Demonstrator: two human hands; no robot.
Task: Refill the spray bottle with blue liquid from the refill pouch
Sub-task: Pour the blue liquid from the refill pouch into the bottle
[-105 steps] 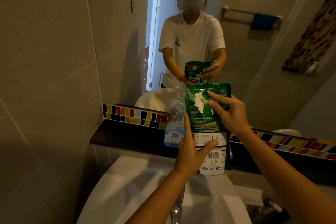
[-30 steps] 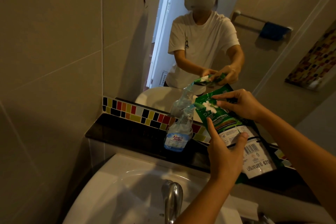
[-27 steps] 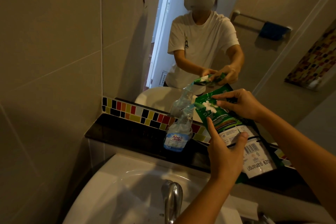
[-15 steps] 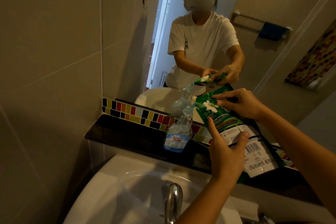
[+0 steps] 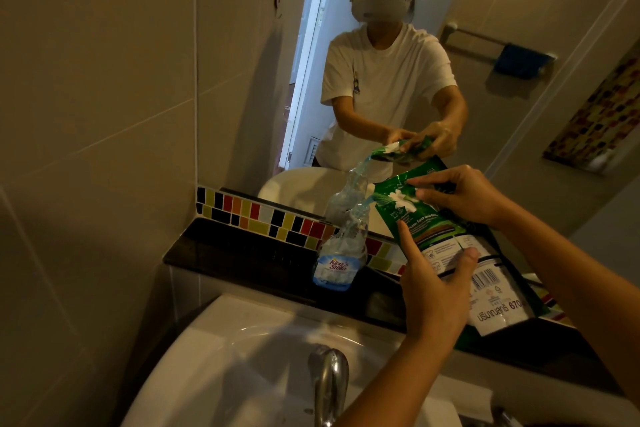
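A clear plastic bottle (image 5: 341, 253) with a blue-and-white label stands open on the black ledge (image 5: 221, 253) behind the sink. The green refill pouch (image 5: 429, 225) is tilted left over it, its corner at the bottle's neck. A thin stream of pale blue liquid (image 5: 362, 206) runs from that corner into the neck. My left hand (image 5: 433, 284) grips the pouch from below at its middle. My right hand (image 5: 460, 198) pinches the pouch's upper edge. The spray head is not in sight.
A white sink (image 5: 221, 357) with a chrome tap (image 5: 329, 381) lies below my arms. A mirror (image 5: 502, 97) above the ledge reflects a person in a white T-shirt. A strip of coloured mosaic tiles (image 5: 249, 213) runs along the ledge; a tiled wall (image 5: 97, 114) stands on the left.
The pouch went from upright to tilted left over the bottle, and liquid now runs from its corner. In the last second both hands have hardly moved.
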